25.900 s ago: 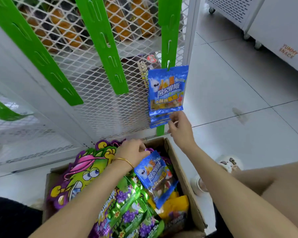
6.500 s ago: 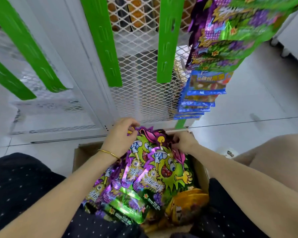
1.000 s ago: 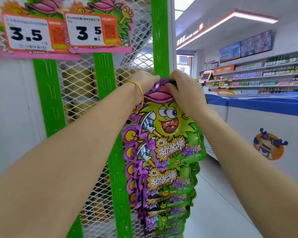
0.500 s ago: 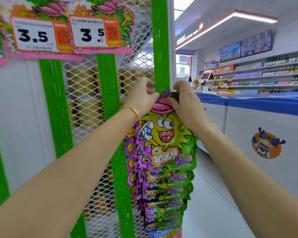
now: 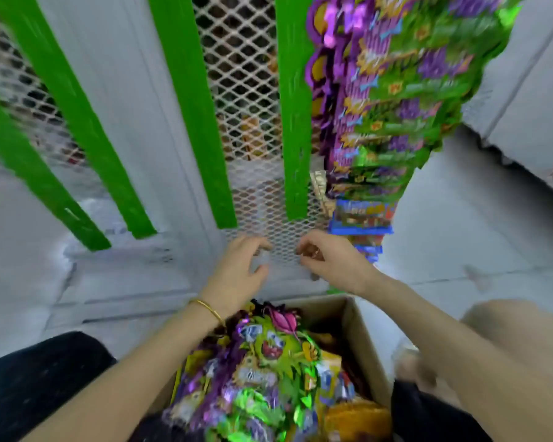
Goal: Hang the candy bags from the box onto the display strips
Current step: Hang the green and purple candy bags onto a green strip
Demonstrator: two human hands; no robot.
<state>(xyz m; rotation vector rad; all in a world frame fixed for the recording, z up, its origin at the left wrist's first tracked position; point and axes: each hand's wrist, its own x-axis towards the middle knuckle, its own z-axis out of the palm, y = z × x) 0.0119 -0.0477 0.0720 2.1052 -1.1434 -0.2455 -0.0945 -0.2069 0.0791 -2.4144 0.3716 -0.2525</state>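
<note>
A cardboard box sits low in the middle, filled with green-and-purple monster candy bags and some yellow packs. My left hand and my right hand hover just above the box's far edge, empty, fingers loosely curled. A column of the same green-and-purple bags hangs at the upper right on a display strip, with blue candy bags hanging below it. Bare green display strips hang on the white mesh panel.
More bare green strips slant across the mesh panel to the left. Grey tiled floor spreads to the right, with a white cabinet at the upper right. My dark-clothed knees flank the box.
My view dropped from the top of the strip down to the box. Both hands let go of the hung monster bag and came down, empty, above the box.
</note>
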